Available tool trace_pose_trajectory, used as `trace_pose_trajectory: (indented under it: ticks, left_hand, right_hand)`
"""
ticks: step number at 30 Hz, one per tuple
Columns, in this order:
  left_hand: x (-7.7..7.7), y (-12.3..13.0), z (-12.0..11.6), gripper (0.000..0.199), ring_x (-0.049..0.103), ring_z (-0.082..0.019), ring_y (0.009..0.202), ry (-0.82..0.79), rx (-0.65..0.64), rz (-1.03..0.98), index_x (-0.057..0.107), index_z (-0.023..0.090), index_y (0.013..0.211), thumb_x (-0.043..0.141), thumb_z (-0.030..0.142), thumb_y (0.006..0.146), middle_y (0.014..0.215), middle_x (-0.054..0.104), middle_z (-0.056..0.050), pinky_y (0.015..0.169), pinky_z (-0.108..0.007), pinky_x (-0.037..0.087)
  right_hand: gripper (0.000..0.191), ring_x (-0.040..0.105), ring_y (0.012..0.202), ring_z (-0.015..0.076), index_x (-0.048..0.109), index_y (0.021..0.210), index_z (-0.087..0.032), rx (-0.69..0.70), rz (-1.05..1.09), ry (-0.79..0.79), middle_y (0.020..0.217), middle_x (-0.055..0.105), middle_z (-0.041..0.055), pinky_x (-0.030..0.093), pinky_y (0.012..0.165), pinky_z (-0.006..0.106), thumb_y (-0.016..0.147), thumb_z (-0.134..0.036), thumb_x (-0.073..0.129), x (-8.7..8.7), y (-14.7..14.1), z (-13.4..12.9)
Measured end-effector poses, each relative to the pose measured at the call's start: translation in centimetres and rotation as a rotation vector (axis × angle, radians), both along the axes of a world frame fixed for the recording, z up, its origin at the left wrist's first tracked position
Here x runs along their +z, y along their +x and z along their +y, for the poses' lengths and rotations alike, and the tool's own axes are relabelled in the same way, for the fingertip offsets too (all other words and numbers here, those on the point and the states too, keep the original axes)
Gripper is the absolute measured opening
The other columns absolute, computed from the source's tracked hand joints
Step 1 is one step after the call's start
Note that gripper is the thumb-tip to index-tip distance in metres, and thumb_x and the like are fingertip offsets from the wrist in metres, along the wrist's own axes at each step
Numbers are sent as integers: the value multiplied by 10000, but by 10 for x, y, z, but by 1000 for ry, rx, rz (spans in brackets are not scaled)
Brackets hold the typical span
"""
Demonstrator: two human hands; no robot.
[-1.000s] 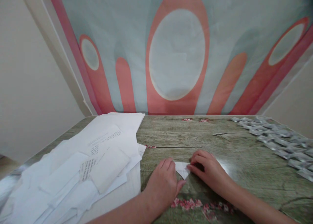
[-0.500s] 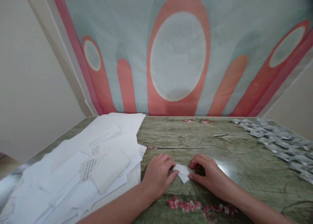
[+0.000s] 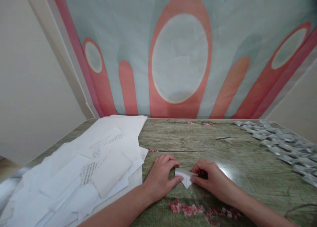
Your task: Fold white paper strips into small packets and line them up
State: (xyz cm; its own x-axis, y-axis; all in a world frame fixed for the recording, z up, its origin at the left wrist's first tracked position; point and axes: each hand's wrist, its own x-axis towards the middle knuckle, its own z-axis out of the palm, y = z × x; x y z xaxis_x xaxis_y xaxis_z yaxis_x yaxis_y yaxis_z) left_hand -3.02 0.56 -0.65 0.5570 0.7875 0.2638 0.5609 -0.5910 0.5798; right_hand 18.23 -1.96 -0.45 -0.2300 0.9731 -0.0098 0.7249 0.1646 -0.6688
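A small folded white paper (image 3: 186, 179) with a point facing me lies low over the table between my hands. Its far edge stands up as a narrow flap. My left hand (image 3: 162, 176) is at its left side, with the thumb on the paper and the fingers curved above the far left corner. On the right, my right hand (image 3: 209, 177) pinches the paper's right corner between thumb and fingers.
Loose white sheets (image 3: 66, 174), some printed, are heaped on the left of the wood-patterned table (image 3: 173, 138). Rows of folded grey-white pieces (image 3: 284, 144) lie at the right. A backdrop (image 3: 133, 22) with pink shapes rises behind the table.
The far edge of the paper has lifted into a flap. My left fingers have opened a little away from the thumb, which has moved further onto the paper. My right hand has shifted slightly nearer.
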Motion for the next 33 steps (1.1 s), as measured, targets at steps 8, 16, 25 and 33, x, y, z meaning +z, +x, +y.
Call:
trace_pose_trajectory:
  ticks: [8,16,25,33]
  left_hand:
    - [8,2,0,38,529,-166,846,33,-45,-174,612,183,761,644,164,756,824,594,-24,804,-304,380]
    - [4,2,-3,129,522,-167,853,173,-102,-40,599,186,801,585,71,745,837,605,-14,786,-307,353]
    - [5,3,-5,73,521,-164,841,132,-149,140,596,199,845,551,156,808,860,595,-15,748,-288,354]
    - [6,4,-6,53,507,-169,841,54,-94,106,608,199,804,568,228,823,848,577,-16,771,-287,366]
  right_hand:
    - [129,524,738,166,573,739,-200,71,49,228,740,598,6,389,689,289,840,-262,521,3,2,-2]
    - [172,453,744,172,570,805,-190,348,-265,704,766,594,20,324,761,348,890,-148,426,-3,2,-4]
    - [152,449,740,179,579,772,-186,342,-320,611,744,578,20,325,727,338,847,-118,466,-6,-1,-3]
    - [131,499,831,174,620,845,-229,305,-174,311,845,583,13,362,754,316,864,-184,499,2,5,-2]
